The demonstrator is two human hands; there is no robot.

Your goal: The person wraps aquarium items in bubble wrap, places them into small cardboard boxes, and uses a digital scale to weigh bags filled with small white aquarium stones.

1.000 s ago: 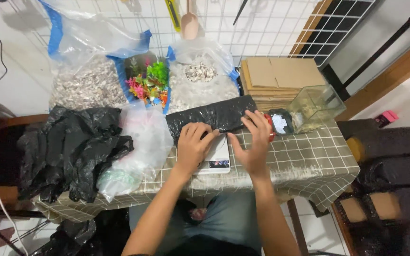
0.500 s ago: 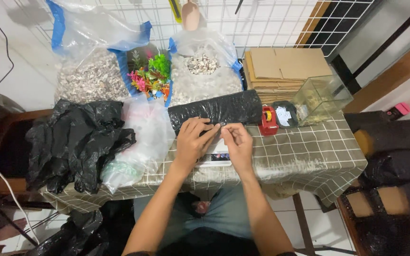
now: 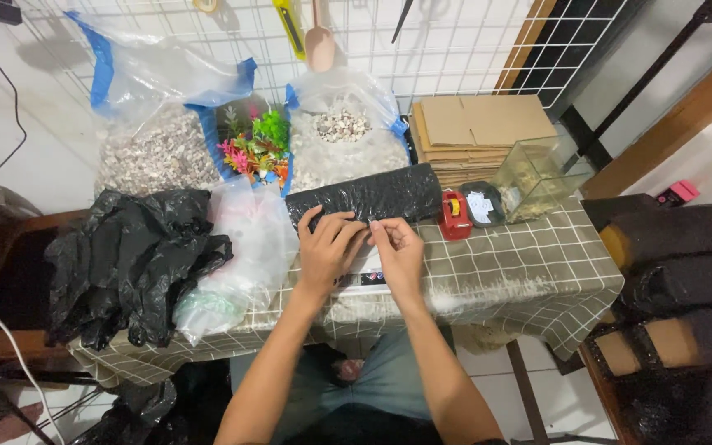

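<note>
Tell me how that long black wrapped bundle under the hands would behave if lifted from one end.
The black wrapped bundle would probably sag a little: its wrap is wrinkled and glossy like thin plastic film. That film may feel slippery, so the left hand and right hand pinching its edge might only tug the wrap. Lying long and flattish on the checked tablecloth, it seems unlikely to roll.

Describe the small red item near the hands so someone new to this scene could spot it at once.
Start at the checked tablecloth and find the long black wrapped bundle above the hands. At its right end sits the small red tape dispenser, left of a dark round container. It is the only red thing on the table.
</note>
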